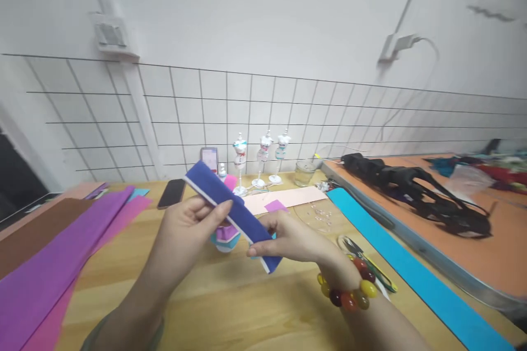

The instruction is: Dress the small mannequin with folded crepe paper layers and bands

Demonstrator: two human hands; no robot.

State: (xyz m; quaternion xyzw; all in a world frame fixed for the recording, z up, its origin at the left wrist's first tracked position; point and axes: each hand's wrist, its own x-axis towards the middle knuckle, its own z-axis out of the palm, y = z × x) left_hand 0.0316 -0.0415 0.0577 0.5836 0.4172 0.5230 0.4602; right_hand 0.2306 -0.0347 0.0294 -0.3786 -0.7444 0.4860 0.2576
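Over on the far left, flat, matte sheets overlap along the desk [214,312]: one brown [45,225], one long purple [61,263], and a pink one [119,225] peeking from beneath. Next, a dark, glossy phone [172,193] lies flat.

In comes the left hand [185,230], nearly closed, thumb on top and fingers curled behind, pinching the blue strip [234,203] around its middle. That strip is in the air above the desk, long, flat and white-edged, slanting from upper left to lower right; cloth or paper, I can't tell. Behind it stands a lit screen [209,159], its marks too small to read. Below the strip, a rounded purple-and-teal piece [225,238] sits partly hidden.

Now three mannequins [240,159], small, white and curvy, each on a round base. The right hand [284,236] grips the strip near its lower end, thumb in front, fingers bent round behind; one bracelet [349,296] of shiny, round beads circles the wrist.

Farther along: one clear glass [304,175], a scatter of tiny clear bits [321,218], then one long, smooth cyan strip [395,247]. Far right, black straps [411,192] bunch on an orange surface [504,236].
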